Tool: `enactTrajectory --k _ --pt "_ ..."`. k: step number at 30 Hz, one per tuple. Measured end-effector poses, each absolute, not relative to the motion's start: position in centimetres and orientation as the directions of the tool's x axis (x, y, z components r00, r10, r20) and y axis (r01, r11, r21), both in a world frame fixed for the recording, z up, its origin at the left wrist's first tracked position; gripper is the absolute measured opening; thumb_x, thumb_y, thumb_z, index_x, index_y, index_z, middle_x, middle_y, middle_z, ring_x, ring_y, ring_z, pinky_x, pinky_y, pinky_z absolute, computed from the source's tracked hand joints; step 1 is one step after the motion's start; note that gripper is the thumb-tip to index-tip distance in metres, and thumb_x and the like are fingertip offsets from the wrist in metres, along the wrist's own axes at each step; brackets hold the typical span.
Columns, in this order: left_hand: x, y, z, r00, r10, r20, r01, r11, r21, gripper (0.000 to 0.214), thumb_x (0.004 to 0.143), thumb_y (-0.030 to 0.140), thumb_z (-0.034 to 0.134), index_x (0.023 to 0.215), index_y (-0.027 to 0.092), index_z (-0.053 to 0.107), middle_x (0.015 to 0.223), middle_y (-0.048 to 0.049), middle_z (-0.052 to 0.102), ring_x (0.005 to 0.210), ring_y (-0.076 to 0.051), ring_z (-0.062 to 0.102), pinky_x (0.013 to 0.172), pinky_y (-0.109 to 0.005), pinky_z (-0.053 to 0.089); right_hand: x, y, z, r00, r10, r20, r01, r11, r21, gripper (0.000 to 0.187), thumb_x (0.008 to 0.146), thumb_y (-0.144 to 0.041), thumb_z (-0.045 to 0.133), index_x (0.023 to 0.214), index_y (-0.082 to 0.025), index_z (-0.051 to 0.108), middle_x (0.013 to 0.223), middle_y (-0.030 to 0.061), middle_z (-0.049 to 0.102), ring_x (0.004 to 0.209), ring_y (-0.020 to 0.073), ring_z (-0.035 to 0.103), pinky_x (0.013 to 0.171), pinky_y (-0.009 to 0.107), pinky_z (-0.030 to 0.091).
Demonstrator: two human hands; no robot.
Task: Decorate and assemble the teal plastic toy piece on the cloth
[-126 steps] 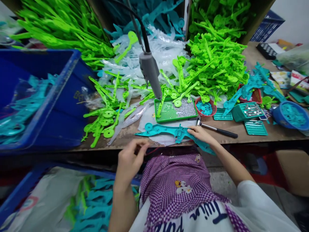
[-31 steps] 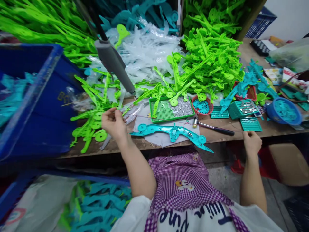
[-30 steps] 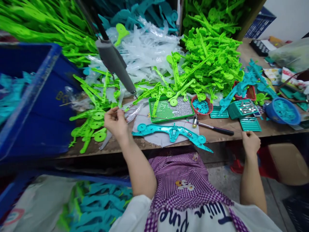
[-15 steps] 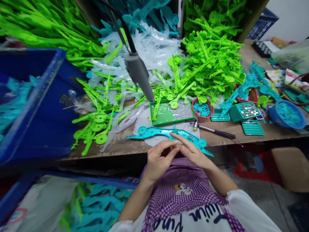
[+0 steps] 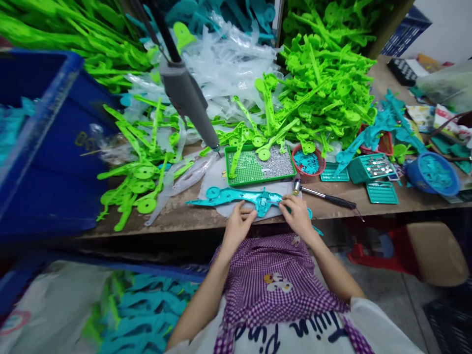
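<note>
A long teal plastic bow-shaped part (image 5: pixel 228 195) lies on a white cloth (image 5: pixel 221 178) at the front edge of the wooden bench (image 5: pixel 184 221). My left hand (image 5: pixel 239 227) rests its fingertips on the part just left of its centre block. My right hand (image 5: pixel 297 216) presses on the part's right half, fingers bent over it. Whether either hand pinches something small is too fine to see. A small hammer (image 5: pixel 324 196) lies just right of my right hand. A grey powered screwdriver (image 5: pixel 190 103) hangs above the bench, its tip near a green tray of screws (image 5: pixel 260 167).
Heaps of bright green parts (image 5: pixel 324 93), clear plastic bags (image 5: pixel 228 69) and loose green arms (image 5: pixel 140 167) fill the bench. A red bowl (image 5: pixel 309 160), teal trays (image 5: pixel 372 167) and a blue bowl (image 5: pixel 435 174) stand to the right. A blue crate (image 5: pixel 44 147) sits at left; a sack of teal parts (image 5: pixel 147 314) lies below.
My hands were spread wide apart a second ago, then met over my lap. Now both have moved forward onto the teal part. The hanging screwdriver has swung left.
</note>
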State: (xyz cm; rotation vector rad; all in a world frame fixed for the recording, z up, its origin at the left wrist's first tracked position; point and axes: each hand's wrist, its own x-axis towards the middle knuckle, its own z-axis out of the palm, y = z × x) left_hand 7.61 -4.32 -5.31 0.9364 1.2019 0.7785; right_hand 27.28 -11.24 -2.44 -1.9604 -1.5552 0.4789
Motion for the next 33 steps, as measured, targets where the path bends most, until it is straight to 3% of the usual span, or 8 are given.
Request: enactTrajectory --k 3,6,9,13,18,24,28,33 --pt "8.3 -3.9 -4.8 0.242 0.799 -0.550 -0.267 0.600 0.754 0.051 0.065 0.022 0.083 0.110 0.018 0.058 0.094 -0.0054 0.072 0.081 -0.016 0.069 0.077 -0.029 0.055 27.3 -10.5 -3.3 0.241 0.966 0.089 0.725 -0.118 -0.678 0.021 0.092 -0.030 0.051 0.088 -0.021 0.070 0.109 0.0093 0.072 0.103 0.0243 0.061 0.098 0.043 0.042" --pt "8.4 -3.7 -3.8 0.310 0.749 -0.586 -0.335 0.663 0.670 0.036 0.065 0.022 0.084 0.093 0.016 0.062 0.089 -0.0048 0.071 0.078 -0.016 0.069 0.070 -0.026 0.055 27.5 -10.7 -3.6 0.211 0.970 0.117 0.691 -0.063 -0.720 0.022 0.093 -0.031 0.050 0.087 -0.022 0.070 0.107 0.0095 0.073 0.103 0.0238 0.061 0.098 0.043 0.043" --pt "8.4 -3.9 -3.2 0.344 0.753 -0.561 -0.229 0.647 0.728 0.031 0.064 0.031 0.084 0.079 0.014 0.063 0.076 -0.0045 0.070 0.068 -0.015 0.066 0.056 -0.022 0.050 27.7 -11.2 -3.6 0.162 0.975 0.150 0.684 -0.001 -0.730 0.025 0.094 -0.034 0.049 0.087 -0.021 0.069 0.107 0.0099 0.073 0.103 0.0233 0.060 0.097 0.043 0.043" --pt "9.3 -4.5 -2.9 0.250 0.876 -0.413 -0.228 0.468 0.854 0.039 0.064 0.041 0.084 0.083 0.015 0.062 0.087 -0.0059 0.074 0.083 -0.019 0.069 0.071 -0.027 0.055 27.8 -11.2 -2.4 0.136 0.966 0.218 0.685 0.067 -0.725 0.026 0.094 -0.036 0.049 0.085 -0.021 0.068 0.107 0.0099 0.072 0.102 0.0225 0.061 0.096 0.041 0.042" --pt "10.9 -4.1 -3.8 0.250 0.857 -0.450 -0.360 0.514 0.779 0.057 0.054 0.050 0.087 0.087 0.018 0.053 0.075 0.0000 0.072 0.072 -0.018 0.070 0.075 -0.036 0.058 28.1 -11.4 0.8 0.331 0.913 0.237 0.673 -0.053 -0.738 0.030 0.097 -0.037 0.042 0.083 -0.021 0.063 0.087 0.0066 0.069 0.085 0.0192 0.061 0.081 0.032 0.045" --pt "10.7 -3.7 -5.3 0.297 0.840 -0.455 -0.406 0.542 0.736 0.057 0.054 0.043 0.089 0.086 0.018 0.048 0.070 0.0023 0.069 0.068 -0.016 0.070 0.078 -0.038 0.058 26.7 -10.6 0.5 0.260 0.965 -0.037 0.824 -0.242 -0.512 0.023 0.091 -0.026 0.047 0.076 -0.019 0.063 0.079 0.0035 0.067 0.072 0.0166 0.059 0.064 0.026 0.035" --pt "10.5 -3.8 -5.4 0.308 0.837 -0.452 -0.409 0.545 0.732 0.054 0.057 0.041 0.088 0.084 0.019 0.047 0.071 0.0032 0.070 0.071 -0.016 0.071 0.079 -0.038 0.058 25.1 -9.7 0.0 0.347 0.934 -0.082 0.864 -0.353 -0.360 0.023 0.091 -0.027 0.047 0.082 -0.019 0.067 0.088 0.0050 0.071 0.074 0.0171 0.062 0.059 0.026 0.029" --pt "10.6 -3.8 -5.4 0.312 0.839 -0.446 -0.411 0.542 0.733 0.054 0.058 0.042 0.088 0.087 0.019 0.048 0.073 0.0014 0.071 0.072 -0.017 0.071 0.081 -0.039 0.058 23.5 -9.4 0.0 0.376 0.919 -0.121 0.853 -0.394 -0.342 0.026 0.094 -0.029 0.046 0.086 -0.020 0.068 0.092 0.0046 0.073 0.079 0.0181 0.065 0.060 0.027 0.030"
